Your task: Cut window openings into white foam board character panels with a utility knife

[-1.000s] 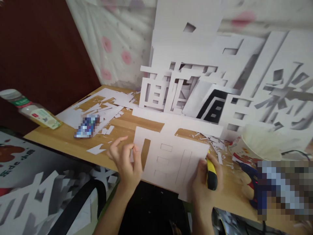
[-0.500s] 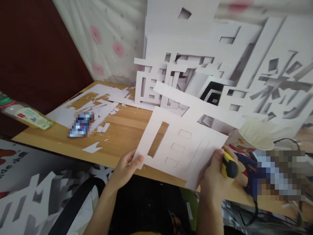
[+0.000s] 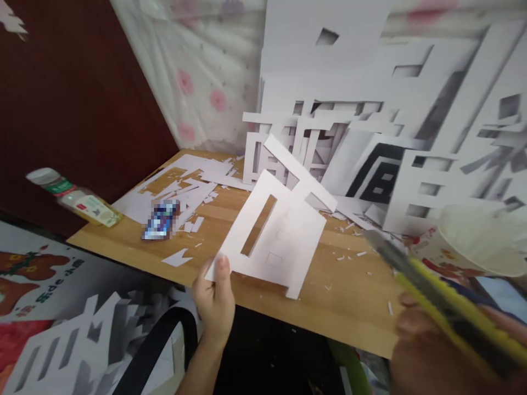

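My left hand pinches the near corner of a white cut-out foam-board character and holds it tilted up above the wooden table. The board has one long slot cut through and faint scored rectangles. My right hand is close to the camera at the lower right, blurred, and grips a yellow and black utility knife with its blade pointing up and left. The right hand is apart from the board.
More white cut-out characters lean against the back wall. Paper scraps and a blurred small object lie on the table's left. A plastic bottle lies at the left edge. A paper bowl stands at right.
My right hand let go of the board and drew back toward the camera with the knife. My left hand alone now holds the board, lifted and turned up on its edge.
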`<action>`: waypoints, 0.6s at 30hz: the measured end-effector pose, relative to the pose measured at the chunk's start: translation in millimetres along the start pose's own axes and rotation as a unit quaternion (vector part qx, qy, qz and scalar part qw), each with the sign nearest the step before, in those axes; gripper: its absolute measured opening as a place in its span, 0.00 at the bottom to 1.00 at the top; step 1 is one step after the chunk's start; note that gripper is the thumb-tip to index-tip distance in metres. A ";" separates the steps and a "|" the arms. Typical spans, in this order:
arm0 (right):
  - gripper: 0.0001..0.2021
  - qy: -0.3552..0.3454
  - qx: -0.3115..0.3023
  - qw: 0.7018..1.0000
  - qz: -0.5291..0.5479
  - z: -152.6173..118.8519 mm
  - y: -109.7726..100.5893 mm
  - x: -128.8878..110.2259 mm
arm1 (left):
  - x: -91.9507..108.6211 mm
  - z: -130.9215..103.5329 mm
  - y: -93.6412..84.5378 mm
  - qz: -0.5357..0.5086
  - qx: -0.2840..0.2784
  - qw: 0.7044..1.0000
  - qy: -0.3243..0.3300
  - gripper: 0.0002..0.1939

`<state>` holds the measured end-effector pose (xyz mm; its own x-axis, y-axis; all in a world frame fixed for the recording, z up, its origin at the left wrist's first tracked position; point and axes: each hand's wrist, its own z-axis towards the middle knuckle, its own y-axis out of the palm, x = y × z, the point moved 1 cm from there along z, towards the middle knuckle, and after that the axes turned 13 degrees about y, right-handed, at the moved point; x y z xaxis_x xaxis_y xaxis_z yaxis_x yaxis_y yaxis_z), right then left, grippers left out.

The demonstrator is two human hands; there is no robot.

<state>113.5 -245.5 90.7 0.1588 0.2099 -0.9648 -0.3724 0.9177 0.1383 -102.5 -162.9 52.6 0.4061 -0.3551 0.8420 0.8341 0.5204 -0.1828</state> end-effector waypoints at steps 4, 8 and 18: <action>0.10 0.029 -0.232 0.966 0.111 -41.4 11.1 -2.1 | 1.7 -21.0 16.4 -0.079 0.045 0.995 -0.035 0.19; 0.09 0.061 -0.336 0.933 0.113 -59.7 20.0 3.4 | 8.1 -31.6 30.2 -0.249 0.010 0.957 -0.146 0.16; 0.14 0.044 -0.400 0.908 0.118 -62.9 22.9 20.0 | 8.9 -40.3 40.2 -0.437 -0.043 0.859 -0.262 0.25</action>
<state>50.6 -241.6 60.5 -0.0713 0.3088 -0.9484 -0.9374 0.3042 0.1695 -50.3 -176.4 32.4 -0.5950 -0.1700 0.7855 0.7686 0.1652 0.6180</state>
